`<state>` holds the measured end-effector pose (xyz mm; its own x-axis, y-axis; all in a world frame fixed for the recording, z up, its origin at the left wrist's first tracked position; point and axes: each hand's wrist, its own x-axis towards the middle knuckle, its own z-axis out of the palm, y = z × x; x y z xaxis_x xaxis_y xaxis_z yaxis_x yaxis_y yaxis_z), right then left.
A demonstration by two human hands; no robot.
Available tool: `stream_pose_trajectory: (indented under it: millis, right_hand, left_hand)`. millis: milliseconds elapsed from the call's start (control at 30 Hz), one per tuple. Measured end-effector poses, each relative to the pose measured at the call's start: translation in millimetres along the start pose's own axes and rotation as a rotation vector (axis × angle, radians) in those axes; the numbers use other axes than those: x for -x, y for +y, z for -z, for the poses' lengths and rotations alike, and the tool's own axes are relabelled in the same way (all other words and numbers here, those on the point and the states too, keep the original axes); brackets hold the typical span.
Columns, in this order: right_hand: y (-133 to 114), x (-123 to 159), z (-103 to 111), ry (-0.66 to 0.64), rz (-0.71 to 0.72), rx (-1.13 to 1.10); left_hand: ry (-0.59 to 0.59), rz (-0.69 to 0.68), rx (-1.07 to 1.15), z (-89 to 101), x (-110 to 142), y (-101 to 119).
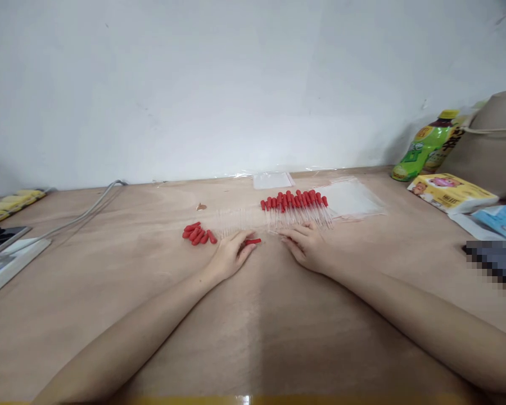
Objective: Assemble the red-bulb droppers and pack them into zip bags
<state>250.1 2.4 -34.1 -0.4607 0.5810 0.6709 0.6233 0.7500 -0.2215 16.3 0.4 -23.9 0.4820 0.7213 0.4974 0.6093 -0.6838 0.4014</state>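
Between the fingers of my left hand [231, 254] is a red rubber bulb [253, 241], its end pointing right. My right hand [307, 246] is closed on a thin clear tube [272, 232] that sticks out leftward, a short gap from the bulb. A small pile of loose red rubber bulbs [197, 234] lies left of my left hand. Several bare clear tubes [231, 218] rest side by side just beyond it. Behind my right hand lies a row of droppers [296, 201], red bulbs on clear tubes, with the bulbs toward the wall.
Clear plastic bags [354, 198] lie behind the droppers, near the wall. At right are a green bottle [421, 147], a yellow tissue pack [451, 191], a blue packet [500, 220] and a beige bag [484, 146]. A grey cable [84, 215] crosses the left side.
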Motion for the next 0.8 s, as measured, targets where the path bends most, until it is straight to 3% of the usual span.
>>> stream_pose_trajectory:
  millis: [300, 633, 800]
  right_hand:
    - [-14.2, -0.1, -2.2, -0.089, -0.026, -0.043]
    - [-14.9, -2.5, -4.1, -0.102, 0.004, -0.114]
    - [-15.9, -2.6, -4.9, -0.104, 0.02, -0.174]
  left_hand:
    - [-0.019, 0.001, 0.101, 2.8, -3.6, 5.3]
    - [-0.001, 0.057, 0.148, -1.8, -1.3, 8.2]
    - [0.031, 0.009, 0.173, -2.5, -1.1, 5.6]
